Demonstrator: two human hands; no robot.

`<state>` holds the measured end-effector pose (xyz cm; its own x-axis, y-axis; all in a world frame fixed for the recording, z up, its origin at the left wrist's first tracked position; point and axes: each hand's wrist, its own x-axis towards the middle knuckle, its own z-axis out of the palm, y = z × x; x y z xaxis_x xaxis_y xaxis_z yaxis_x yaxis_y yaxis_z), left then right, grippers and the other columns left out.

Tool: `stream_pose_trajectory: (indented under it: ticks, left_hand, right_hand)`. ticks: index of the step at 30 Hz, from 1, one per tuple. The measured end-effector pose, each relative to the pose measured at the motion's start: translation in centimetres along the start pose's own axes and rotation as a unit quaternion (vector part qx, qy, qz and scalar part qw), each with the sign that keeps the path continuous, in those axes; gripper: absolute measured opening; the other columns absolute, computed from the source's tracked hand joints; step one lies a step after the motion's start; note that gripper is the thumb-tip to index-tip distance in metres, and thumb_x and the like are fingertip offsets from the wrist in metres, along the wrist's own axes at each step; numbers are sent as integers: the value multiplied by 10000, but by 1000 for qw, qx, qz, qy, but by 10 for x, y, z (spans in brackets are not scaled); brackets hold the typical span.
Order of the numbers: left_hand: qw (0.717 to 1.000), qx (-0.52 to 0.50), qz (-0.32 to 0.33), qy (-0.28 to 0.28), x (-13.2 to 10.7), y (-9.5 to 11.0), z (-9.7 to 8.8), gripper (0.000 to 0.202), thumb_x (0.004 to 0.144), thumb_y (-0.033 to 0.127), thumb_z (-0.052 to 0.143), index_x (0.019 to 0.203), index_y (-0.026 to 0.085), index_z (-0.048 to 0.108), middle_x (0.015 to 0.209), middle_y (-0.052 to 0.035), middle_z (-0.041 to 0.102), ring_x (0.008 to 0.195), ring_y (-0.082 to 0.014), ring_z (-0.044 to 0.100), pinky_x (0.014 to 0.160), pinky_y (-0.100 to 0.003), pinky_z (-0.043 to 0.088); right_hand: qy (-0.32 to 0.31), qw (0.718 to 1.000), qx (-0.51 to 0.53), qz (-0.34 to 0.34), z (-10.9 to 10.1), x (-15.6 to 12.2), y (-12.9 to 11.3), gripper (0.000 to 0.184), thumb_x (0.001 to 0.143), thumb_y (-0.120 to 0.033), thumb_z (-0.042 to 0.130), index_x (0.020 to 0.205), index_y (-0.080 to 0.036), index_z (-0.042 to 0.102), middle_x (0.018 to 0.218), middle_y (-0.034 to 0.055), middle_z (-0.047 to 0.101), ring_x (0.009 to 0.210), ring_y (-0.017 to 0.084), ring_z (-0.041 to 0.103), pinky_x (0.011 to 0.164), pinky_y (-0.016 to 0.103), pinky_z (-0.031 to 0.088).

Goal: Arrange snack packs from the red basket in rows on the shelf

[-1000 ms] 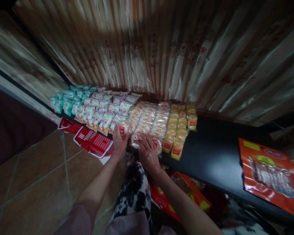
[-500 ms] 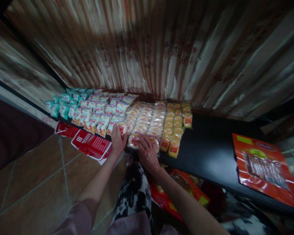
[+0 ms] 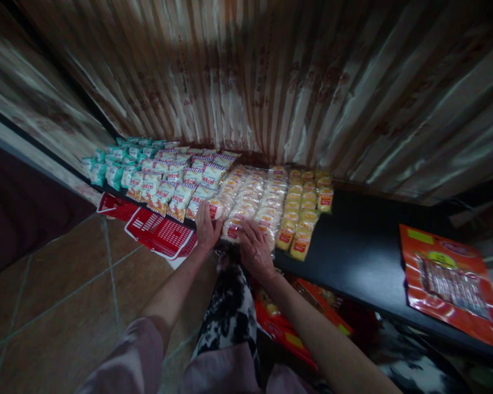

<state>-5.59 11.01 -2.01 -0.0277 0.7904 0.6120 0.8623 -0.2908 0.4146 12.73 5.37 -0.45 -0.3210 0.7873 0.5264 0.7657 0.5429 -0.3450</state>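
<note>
Pale snack packs (image 3: 252, 200) in clear wrappers with red labels lie in three rows on a black bench. My left hand (image 3: 207, 229) is at the front of the leftmost row. Its fingers and thumb close around the sides of the front snack pack (image 3: 215, 209) there. My right hand (image 3: 257, 249) rests with fingers spread against the front packs of the other two rows, partly covering them. Right of these rows stand yellow snack packs (image 3: 301, 242). To the left are white chip bags (image 3: 181, 200) with striped tops.
Teal packets (image 3: 114, 176) fill the bench's left end. On the black bench (image 3: 353, 246), an orange bag (image 3: 452, 284) lies at the right. A red printed bag (image 3: 158, 232) hangs at the front edge; more orange packaging (image 3: 287, 334) sits below. A pleated curtain (image 3: 246, 71) rises behind.
The view has shifted slightly, so the bench and its rows appear further right. Both hands stay at the front of the pale packs, in nearly the same pose.
</note>
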Motion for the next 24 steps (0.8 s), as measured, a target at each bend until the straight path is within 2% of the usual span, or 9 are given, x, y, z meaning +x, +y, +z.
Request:
stream_pose_trajectory:
  ticks: [4, 11, 17, 24]
  left_hand:
    - [1000, -13, -6, 20, 2, -4, -2, 644, 862, 398, 439, 1381, 73, 238, 1411, -237, 344, 1361, -277, 252, 1084, -500, 242]
    - [999, 22, -19, -14, 5, -2, -2, 628, 851, 415, 460, 1376, 104, 309, 1448, -188, 320, 1393, -291, 148, 1095, -518, 185]
    - [1000, 10, -11, -26, 4, -2, -3, 657, 843, 435, 463, 1379, 90, 303, 1441, -194, 330, 1384, -291, 184, 1100, -511, 181]
    - [1000, -14, -20, 3, -3, -3, -4, 672, 858, 450, 442, 1381, 61, 278, 1424, -213, 342, 1365, -276, 240, 1099, -469, 221]
  right_hand:
    - [-9, 1000, -2, -15, -1, 2, 1, 371, 803, -64, 420, 1118, -187, 573, 1355, 97, 472, 1315, 251, 317, 1010, 463, 359]
    - [-4, 1000, 4, -24, -3, 2, 0, 372, 796, -60, 416, 1117, -174, 567, 1367, 110, 458, 1327, 257, 304, 1000, 483, 370]
    - [-21, 999, 6, -24, -14, 4, -3, 357, 806, -57, 405, 1098, -163, 582, 1384, 128, 443, 1340, 245, 300, 999, 473, 375]
    - [8, 998, -8, -57, -16, -12, -8, 400, 805, -29, 393, 1153, -151, 548, 1348, 149, 479, 1349, 248, 300, 1000, 480, 381]
